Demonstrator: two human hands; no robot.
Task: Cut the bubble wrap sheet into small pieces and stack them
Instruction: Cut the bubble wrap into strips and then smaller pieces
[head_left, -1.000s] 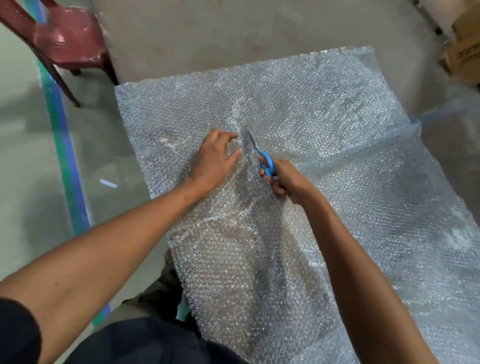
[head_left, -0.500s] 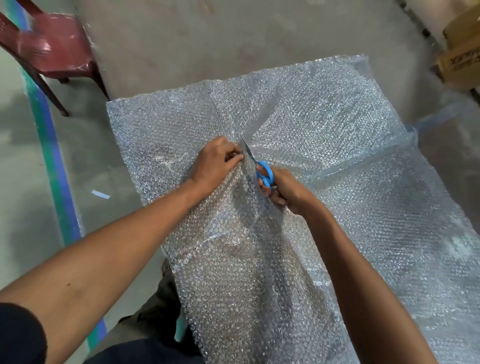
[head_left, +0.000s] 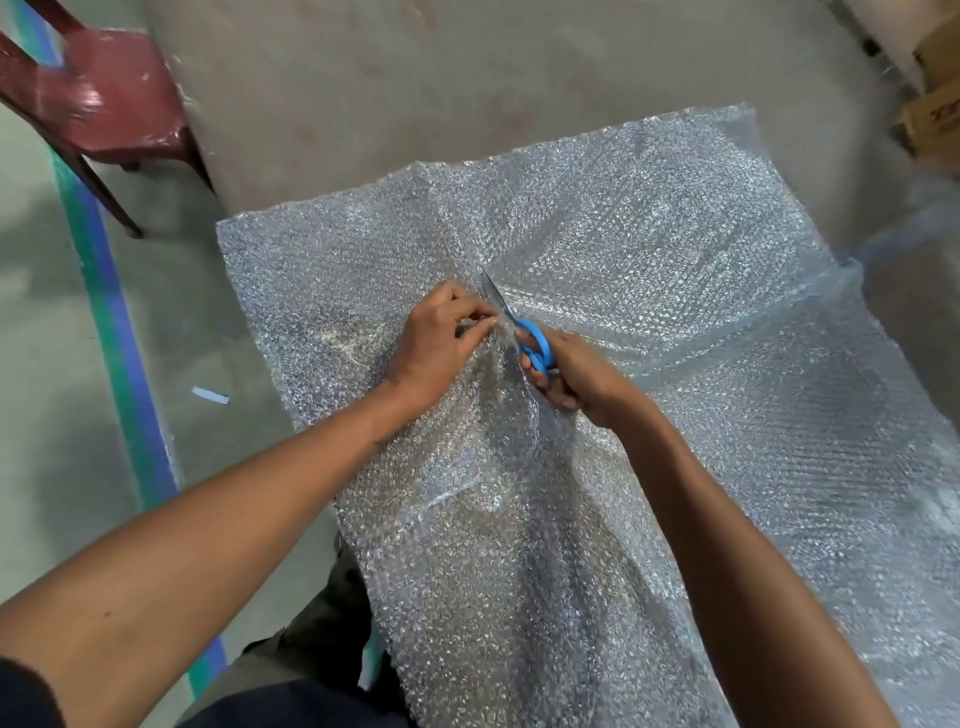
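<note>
The wrap (head_left: 649, 249) lay spread over the floor, filling mid-frame. The left hand (head_left: 436, 343) pinched it beside the cut, likely for tension, while the right hand (head_left: 576, 379) gripped the scissors (head_left: 519, 327) (blades pointing up-frame), finishing a long cut.

clear glistening plastic bubble wrap (head_left: 649, 249), blue plastic-handled scissors (head_left: 535, 348), glossy maroon plastic chair (head_left: 104, 109), matt concrete floor (head_left: 415, 78)

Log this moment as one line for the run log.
step: cutting | right hand: grips blue scissors | left hand: pinches bubble wrap beside blades | stack: none seen
</note>
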